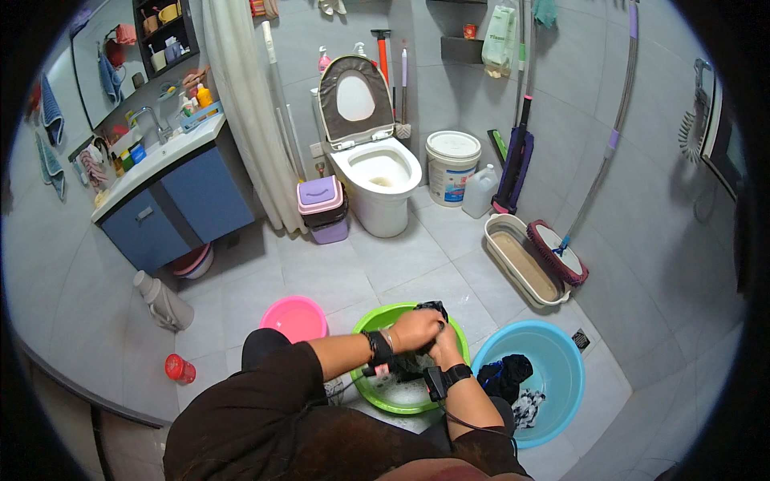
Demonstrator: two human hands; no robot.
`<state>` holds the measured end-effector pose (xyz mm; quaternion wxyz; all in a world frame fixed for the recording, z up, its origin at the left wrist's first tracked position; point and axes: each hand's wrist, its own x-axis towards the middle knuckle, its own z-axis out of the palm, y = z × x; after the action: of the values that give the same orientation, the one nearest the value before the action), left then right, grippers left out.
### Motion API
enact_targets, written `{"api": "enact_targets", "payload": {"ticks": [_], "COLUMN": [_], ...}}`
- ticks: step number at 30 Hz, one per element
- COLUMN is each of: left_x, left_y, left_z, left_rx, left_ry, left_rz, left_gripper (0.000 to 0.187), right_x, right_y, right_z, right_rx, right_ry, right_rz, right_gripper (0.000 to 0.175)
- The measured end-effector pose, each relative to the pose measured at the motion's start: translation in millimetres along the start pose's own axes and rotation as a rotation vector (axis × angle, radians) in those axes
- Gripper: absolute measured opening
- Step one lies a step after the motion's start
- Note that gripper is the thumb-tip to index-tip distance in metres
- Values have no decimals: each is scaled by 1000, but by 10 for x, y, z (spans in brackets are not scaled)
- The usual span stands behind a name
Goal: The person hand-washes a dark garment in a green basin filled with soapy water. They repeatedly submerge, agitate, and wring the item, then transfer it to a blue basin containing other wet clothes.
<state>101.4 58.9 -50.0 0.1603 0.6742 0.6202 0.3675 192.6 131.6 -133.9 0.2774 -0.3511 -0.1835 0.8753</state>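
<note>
Both my hands grip a wet-looking black cloth [434, 306] above a green basin [368, 394]. My left hand [415, 330] reaches in from the left, closed around the cloth, and meets my right hand [444, 350] over the basin. The lower part of the cloth hangs down between them, partly hidden by my fingers. Sudsy water [404, 392] fills the basin, with dark fabric in it. On the right, a light blue basin [562, 391] holds a black garment [511, 373] and a black-and-white patterned cloth [528, 407]. Straps with small devices circle both wrists.
A pink basin [295, 315] of water sits to the left, near a red-lidded jar [180, 368] and a grey thermos [162, 303]. Farther off are a purple bin [325, 210], a toilet [379, 198], a white bucket [452, 168] and a beige mop tub [511, 258].
</note>
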Motion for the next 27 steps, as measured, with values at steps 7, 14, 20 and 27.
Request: {"api": "enact_targets", "payload": {"ticks": [7, 14, 20, 27], "left_x": [-46, -49, 41, 36], "left_y": [-570, -360, 149, -105], "left_z": [-40, -74, -134, -78], "left_rx": [142, -267, -139, 97], "left_ry": [-212, -215, -101, 35], "left_rz": [-325, -127, -11, -330], "left_gripper": [35, 49, 16, 27], "right_x": [-308, -49, 192, -89], "right_y": [-23, -91, 32, -28], "right_z": [212, 38, -295, 25], "right_rx": [6, 252, 156, 68], "right_ry": [-55, -165, -55, 55], "right_rz": [-115, -15, 95, -26], "right_gripper": [41, 28, 16, 19]}}
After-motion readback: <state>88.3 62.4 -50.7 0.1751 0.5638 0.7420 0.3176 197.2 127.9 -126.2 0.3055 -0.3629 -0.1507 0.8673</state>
